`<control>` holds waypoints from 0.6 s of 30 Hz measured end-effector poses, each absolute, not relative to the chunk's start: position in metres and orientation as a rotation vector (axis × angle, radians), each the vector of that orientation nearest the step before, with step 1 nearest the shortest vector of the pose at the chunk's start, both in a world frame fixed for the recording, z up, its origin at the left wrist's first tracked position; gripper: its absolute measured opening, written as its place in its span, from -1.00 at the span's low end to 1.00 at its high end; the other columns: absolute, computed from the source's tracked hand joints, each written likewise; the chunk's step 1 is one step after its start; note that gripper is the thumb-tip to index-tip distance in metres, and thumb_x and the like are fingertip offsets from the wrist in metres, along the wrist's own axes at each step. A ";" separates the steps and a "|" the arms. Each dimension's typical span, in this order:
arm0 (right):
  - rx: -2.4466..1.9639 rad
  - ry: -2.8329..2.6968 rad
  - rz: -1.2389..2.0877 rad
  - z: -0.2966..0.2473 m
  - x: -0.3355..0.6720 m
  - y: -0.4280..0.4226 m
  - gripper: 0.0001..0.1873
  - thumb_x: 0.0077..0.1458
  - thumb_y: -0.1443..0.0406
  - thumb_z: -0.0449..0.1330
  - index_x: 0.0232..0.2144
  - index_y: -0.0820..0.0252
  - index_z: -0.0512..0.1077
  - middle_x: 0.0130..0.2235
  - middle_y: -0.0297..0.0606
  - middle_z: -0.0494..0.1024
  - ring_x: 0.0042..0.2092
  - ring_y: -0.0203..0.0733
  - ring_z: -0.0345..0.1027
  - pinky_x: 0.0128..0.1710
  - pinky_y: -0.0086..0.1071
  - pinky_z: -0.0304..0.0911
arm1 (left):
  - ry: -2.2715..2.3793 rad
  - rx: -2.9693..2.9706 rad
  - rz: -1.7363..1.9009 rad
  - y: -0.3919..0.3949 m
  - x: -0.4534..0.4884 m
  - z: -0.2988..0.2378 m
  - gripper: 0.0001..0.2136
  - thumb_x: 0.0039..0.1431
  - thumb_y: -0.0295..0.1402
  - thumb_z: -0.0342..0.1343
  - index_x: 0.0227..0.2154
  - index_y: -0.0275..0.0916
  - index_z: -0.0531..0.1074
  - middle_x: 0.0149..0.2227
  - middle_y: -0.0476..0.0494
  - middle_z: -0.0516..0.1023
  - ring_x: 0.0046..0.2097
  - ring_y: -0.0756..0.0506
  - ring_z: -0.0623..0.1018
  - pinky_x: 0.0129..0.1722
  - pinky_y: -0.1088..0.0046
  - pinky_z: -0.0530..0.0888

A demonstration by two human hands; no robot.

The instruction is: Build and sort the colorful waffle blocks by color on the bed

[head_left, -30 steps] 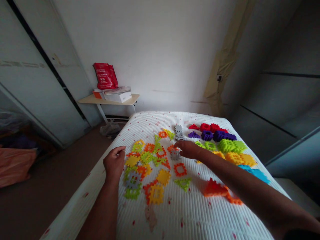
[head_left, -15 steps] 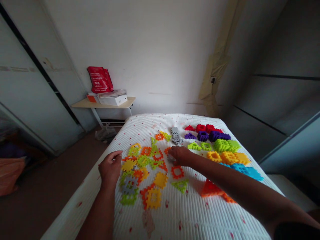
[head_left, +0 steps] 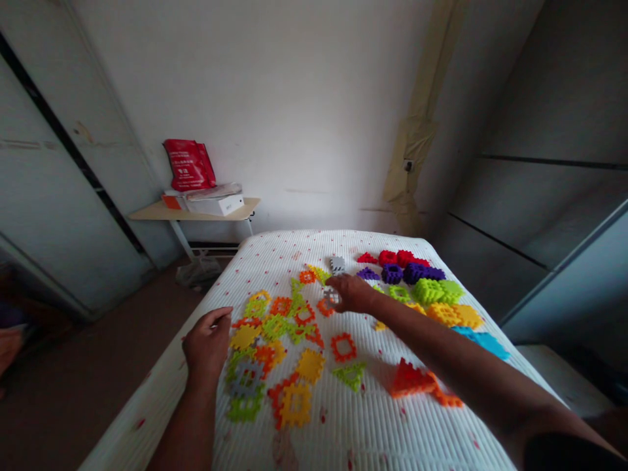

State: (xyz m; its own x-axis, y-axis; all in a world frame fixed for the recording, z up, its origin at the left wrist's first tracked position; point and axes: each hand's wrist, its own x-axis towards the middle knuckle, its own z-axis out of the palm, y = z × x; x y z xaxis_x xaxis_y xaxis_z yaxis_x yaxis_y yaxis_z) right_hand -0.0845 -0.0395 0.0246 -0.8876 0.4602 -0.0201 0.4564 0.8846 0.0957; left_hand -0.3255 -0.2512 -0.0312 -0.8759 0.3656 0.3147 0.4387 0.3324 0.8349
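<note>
Plastic puzzle pieces (head_left: 275, 328) crowd the mattress (head_left: 353, 425); the right hand (head_left: 350, 293), bunched over a grey piece (head_left: 332, 297), could nudge neighbours; the left hand (head_left: 207, 343) is curled, grip unclear.

i had a white ribbed mattress (head_left: 373, 432) flecked with red before me, loose orange, yellow and lime plastic pieces (head_left: 310, 365) scattered over its near left, and sorted red, purple, green, yellow and blue pieces (head_left: 429, 291) lined along its right side.
</note>
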 end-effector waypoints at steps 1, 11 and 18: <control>0.774 3.015 0.134 0.031 -0.086 -0.028 -0.34 -0.05 0.18 0.25 0.11 0.18 0.20 0.01 -0.06 0.44 -0.01 -0.04 0.33 -0.10 -0.30 0.23 | -2.503 -0.761 -1.613 -0.251 -0.325 -0.031 -0.72 -0.12 -0.21 0.02 -0.38 -0.17 0.54 -0.34 -0.10 0.58 -0.30 -0.15 0.51 -0.19 0.30 0.42; 0.911 2.910 0.061 0.036 -0.102 0.048 -0.33 -0.11 0.27 0.30 0.10 0.15 0.28 -0.03 -0.16 0.50 -0.06 -0.11 0.40 -0.18 -0.41 0.25 | -2.550 -0.734 -1.599 -0.253 -0.321 -0.023 -0.72 -0.13 -0.19 0.01 -0.39 -0.17 0.53 -0.34 -0.11 0.58 -0.32 -0.16 0.51 -0.22 0.28 0.41; 0.892 2.858 0.086 0.032 -0.111 0.051 -0.33 -0.12 0.26 0.30 0.10 0.12 0.30 -0.07 -0.16 0.53 -0.09 -0.08 0.42 -0.22 -0.39 0.27 | -2.570 -0.706 -1.622 -0.253 -0.318 -0.018 -0.72 -0.14 -0.20 0.02 -0.40 -0.18 0.52 -0.35 -0.11 0.58 -0.30 -0.16 0.51 -0.20 0.27 0.42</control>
